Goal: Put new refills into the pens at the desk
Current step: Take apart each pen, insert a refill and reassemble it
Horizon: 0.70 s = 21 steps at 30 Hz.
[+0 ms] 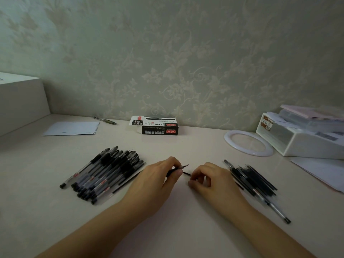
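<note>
Several black gel pens (104,174) lie in a heap on the pale desk (176,211), left of my hands. Right of my hands lies a pile of thin black refills (255,178), with one whole pen (273,207) beside it. My left hand (158,181) grips a pen barrel (172,172) whose tip end (184,166) points right. My right hand (208,178) pinches a thin black refill (187,173) at the barrel's mouth. Most of the barrel is hidden under my left fingers.
A black and white refill box (158,125) stands open at the back centre. Papers (72,128) and a lone pen (105,120) lie back left. A white ring (247,144), a white organiser (301,138) and sheets (322,172) fill the right side. A white box (20,97) stands far left.
</note>
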Each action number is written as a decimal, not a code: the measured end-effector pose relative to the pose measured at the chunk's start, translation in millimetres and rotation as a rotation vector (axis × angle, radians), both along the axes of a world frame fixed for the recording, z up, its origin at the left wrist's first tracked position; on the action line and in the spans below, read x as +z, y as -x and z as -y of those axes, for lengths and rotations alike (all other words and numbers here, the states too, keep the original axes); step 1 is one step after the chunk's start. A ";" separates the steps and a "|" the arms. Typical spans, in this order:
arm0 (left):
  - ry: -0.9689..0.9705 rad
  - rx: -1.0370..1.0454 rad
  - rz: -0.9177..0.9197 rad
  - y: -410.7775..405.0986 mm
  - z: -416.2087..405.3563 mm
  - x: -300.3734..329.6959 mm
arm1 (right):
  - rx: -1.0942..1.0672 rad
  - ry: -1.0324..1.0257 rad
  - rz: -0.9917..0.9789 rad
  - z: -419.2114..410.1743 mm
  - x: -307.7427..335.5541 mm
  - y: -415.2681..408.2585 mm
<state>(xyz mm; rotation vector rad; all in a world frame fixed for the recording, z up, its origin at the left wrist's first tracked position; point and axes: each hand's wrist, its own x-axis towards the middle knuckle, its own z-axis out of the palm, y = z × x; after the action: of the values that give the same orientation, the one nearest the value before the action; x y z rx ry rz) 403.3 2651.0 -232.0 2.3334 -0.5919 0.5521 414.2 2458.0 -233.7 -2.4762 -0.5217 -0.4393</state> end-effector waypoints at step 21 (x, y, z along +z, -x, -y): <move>-0.094 -0.054 -0.031 1.1 -1.9 -1.0 | 0.238 -0.624 -0.276 -7.6 3.3 2.1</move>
<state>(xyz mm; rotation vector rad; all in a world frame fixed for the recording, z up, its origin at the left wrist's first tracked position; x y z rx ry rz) 402.3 2652.9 -233.0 2.4023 -0.6775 0.4718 412.1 2465.6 -230.4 -1.8101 -0.4697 -0.1281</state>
